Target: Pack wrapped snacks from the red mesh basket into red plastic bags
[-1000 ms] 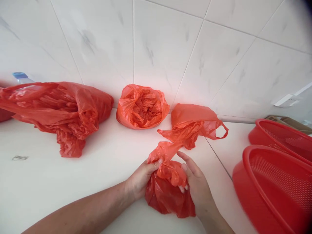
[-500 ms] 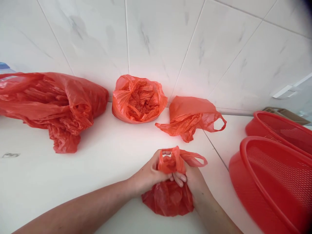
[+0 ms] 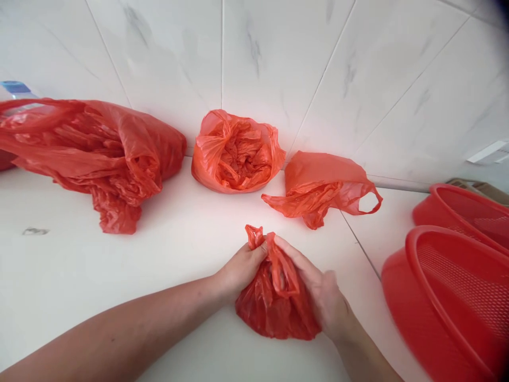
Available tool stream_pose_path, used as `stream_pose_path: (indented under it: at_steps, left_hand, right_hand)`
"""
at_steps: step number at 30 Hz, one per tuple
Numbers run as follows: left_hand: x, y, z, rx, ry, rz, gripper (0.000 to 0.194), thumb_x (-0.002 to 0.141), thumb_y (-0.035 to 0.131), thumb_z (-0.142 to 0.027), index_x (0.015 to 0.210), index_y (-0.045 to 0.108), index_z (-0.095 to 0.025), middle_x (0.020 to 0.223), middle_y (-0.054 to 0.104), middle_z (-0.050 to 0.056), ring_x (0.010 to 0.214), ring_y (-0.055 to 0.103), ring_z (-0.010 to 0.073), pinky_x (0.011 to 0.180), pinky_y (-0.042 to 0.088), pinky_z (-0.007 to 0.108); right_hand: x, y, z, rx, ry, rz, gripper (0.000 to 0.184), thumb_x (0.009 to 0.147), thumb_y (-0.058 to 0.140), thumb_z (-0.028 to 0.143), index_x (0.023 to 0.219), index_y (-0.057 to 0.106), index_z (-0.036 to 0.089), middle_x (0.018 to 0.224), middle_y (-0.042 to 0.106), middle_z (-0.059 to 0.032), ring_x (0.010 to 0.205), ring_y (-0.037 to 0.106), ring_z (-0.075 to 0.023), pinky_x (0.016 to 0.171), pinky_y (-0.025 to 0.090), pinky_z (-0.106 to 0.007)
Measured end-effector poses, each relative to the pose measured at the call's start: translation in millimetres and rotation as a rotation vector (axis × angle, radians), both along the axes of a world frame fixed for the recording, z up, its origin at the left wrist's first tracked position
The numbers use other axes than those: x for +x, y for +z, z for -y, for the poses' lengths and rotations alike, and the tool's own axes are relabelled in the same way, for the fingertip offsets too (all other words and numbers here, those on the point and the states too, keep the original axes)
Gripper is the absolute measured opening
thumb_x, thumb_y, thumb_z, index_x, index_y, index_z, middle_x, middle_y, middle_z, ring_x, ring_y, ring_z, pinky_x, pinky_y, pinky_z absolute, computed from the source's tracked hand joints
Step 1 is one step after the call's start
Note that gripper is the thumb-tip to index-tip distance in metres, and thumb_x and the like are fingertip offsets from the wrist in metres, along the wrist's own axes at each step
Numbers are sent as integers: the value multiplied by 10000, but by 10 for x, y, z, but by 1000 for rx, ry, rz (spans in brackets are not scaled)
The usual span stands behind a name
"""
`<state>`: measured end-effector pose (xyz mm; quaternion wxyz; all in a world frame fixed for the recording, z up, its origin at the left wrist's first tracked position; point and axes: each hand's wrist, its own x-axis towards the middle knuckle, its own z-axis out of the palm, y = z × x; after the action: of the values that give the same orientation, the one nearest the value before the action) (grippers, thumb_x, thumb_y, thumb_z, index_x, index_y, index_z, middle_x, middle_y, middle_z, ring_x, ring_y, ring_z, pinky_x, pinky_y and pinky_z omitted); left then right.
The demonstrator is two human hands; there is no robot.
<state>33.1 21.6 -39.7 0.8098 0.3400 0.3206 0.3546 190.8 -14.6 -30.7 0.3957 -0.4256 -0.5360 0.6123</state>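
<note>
A small red plastic bag (image 3: pixel 274 313) stands on the white tabletop in front of me, its lower part filled out and its neck gathered. My left hand (image 3: pixel 244 265) pinches the bag's neck from the left, thumb on top. Against the right side of the bag lies my right hand (image 3: pixel 318 281), its fingers stretched along the plastic and its blurred thumb raised away. One handle loop hangs down the bag's front; another bit of plastic sticks up above my left thumb. What the bag contains is hidden.
Along the tiled wall (image 3: pixel 278 58) sit a large crumpled red bag (image 3: pixel 159 138), an open red bag (image 3: pixel 207 172) stuffed with plastic, and a slumped red bag (image 3: pixel 322 170). Red perforated baskets (image 3: pixel 405 297) stand at right. A blue-capped bottle (image 3: pixel 16 87) is at far left.
The bag's loose top has been drawn together at the neck, and a handle has come to hang over the front. My right hand has loosened its grip, lifting its thumb. The view has shifted slightly.
</note>
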Motion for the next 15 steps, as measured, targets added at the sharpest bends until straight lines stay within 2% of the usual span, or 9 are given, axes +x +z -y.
stream_pose_path:
  at_steps: [2,3,5,7,9,11,15]
  left_hand:
    - [-10,2,-16,-62,36,20,220,892,510,-360,854,609,-167,651,660,21,583,627,152,597,490,270]
    - [-13,-2,-20,-78,48,32,168,880,533,-320,933,607,-179,721,679,28,641,650,165,627,501,282]
    - [-16,-17,-22,-93,61,55,172,877,537,-284,996,602,-178,845,693,57,763,669,189,703,509,303]
    - [-16,-36,-17,-95,88,84,180,888,524,-292,991,602,-166,897,685,74,818,665,197,755,505,315]
    - [-16,-49,-6,-82,108,126,199,902,506,-311,1002,599,-166,912,678,79,837,659,201,773,502,323]
    - [-18,-56,7,-54,101,168,209,908,500,-311,1028,599,-172,930,677,81,850,657,204,779,499,325]
    - [-29,-70,22,98,-11,197,229,907,511,-304,1030,649,-168,976,668,84,895,639,196,832,476,318]
  right_hand:
    - [1,37,-13,-56,80,-29,700,826,319,717,1322,517,265,1213,591,-89,1112,546,-292,899,465,-422]
    - [-11,57,-19,-85,108,-28,607,845,392,653,1294,545,275,1285,553,-68,1187,498,-284,960,432,-414]
    - [-53,80,-32,-102,76,38,425,844,545,473,1226,593,293,1329,525,-35,1227,473,-250,1018,392,-396]
    - [-104,68,-44,-83,-42,91,412,798,621,354,1204,583,294,1279,558,-36,1150,534,-223,983,429,-388]
    - [-140,27,-56,-84,-182,137,471,765,640,313,1220,522,302,1141,616,-36,962,613,-199,843,511,-369]
    - [-149,-22,-71,-100,-279,197,496,756,637,287,1223,472,310,1016,629,-15,800,620,-174,712,537,-335]
    - [-100,-88,-112,-99,-362,295,295,761,601,254,1050,549,273,920,625,6,748,602,-164,631,513,-279]
